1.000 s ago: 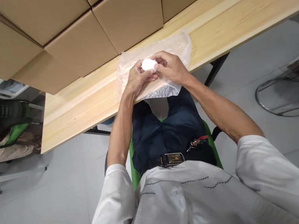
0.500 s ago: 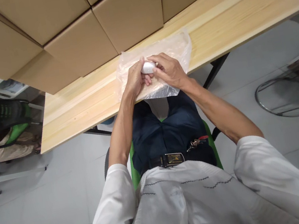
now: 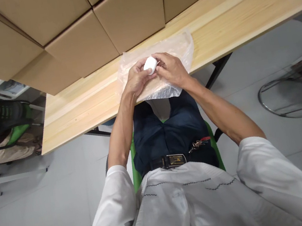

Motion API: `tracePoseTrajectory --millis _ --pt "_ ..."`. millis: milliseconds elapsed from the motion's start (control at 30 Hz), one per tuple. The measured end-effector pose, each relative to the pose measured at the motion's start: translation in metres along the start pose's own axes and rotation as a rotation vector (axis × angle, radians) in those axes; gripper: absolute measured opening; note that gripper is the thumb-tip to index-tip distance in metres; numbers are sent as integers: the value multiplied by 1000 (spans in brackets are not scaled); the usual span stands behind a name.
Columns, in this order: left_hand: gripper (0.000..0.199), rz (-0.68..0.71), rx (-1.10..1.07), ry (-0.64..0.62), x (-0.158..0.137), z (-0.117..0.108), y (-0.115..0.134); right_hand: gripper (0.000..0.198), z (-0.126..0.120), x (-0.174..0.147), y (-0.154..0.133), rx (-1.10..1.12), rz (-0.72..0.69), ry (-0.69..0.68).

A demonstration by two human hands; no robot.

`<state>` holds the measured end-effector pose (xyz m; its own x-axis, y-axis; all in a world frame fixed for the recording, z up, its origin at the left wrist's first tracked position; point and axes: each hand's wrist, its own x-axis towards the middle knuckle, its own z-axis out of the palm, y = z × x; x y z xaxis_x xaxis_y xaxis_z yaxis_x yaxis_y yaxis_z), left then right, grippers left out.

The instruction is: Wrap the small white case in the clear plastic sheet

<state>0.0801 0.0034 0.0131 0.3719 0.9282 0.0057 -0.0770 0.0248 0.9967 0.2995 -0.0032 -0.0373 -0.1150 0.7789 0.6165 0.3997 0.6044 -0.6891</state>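
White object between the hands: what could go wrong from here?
The white object looks smooth and rounded, so it could slip from the left hand and right hand. The clear plastic underneath hangs over the table's near edge, so a snag might drag it off.

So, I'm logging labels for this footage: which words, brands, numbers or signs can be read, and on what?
No text can be read.
Belt buckle: gold mark, too small to read.
Cardboard boxes: no print visible.
White object: no lettering can be made out.
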Motion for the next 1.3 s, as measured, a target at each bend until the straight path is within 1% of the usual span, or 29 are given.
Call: tracePoseTrajectory --millis 100,233,300,433,533,700,800,933,1033,1100,1200,1300 --pt "54 6 -23 8 -1 1 0 57 0 1 -5 12 -1 15" --pt "54 16 -12 4 -1 1 0 54 -1 0 -9 16 -5 14" --pt "55 18 2 -7 0 -1 -2 56 -1 0 -10 1 -2 0" --pt "54 39 7 -58 5 -6 -6 66 -4 0 -13 -105 36 -76" --pt "57 61 21 -92 9 -10 -10 74 -7 -1 -21 -199 60 -154" --pt "62 92 49 -92 11 -12 -15 91 -7 -5 -36 -325 120 -245" --pt "61 93 52 -109 10 -10 -13 92 -6 -6 -41 -399 155 -266" --pt "59 64 69 -118 8 -8 -13 89 -5 -5 -44 -446 159 -276" --pt "60 56 85 -85 9 -9 -18 82 -7 -3 -43 -427 173 -277" --pt "60 72 102 -42 12 -14 -22 78 -10 0 -42 -416 191 -283" --pt "59 109 168 50 14 -31 -26 75 -16 4 -40 -400 207 -307" --pt "56 140 313 129 6 -55 -25 79 -23 6 -38 -382 219 -339"
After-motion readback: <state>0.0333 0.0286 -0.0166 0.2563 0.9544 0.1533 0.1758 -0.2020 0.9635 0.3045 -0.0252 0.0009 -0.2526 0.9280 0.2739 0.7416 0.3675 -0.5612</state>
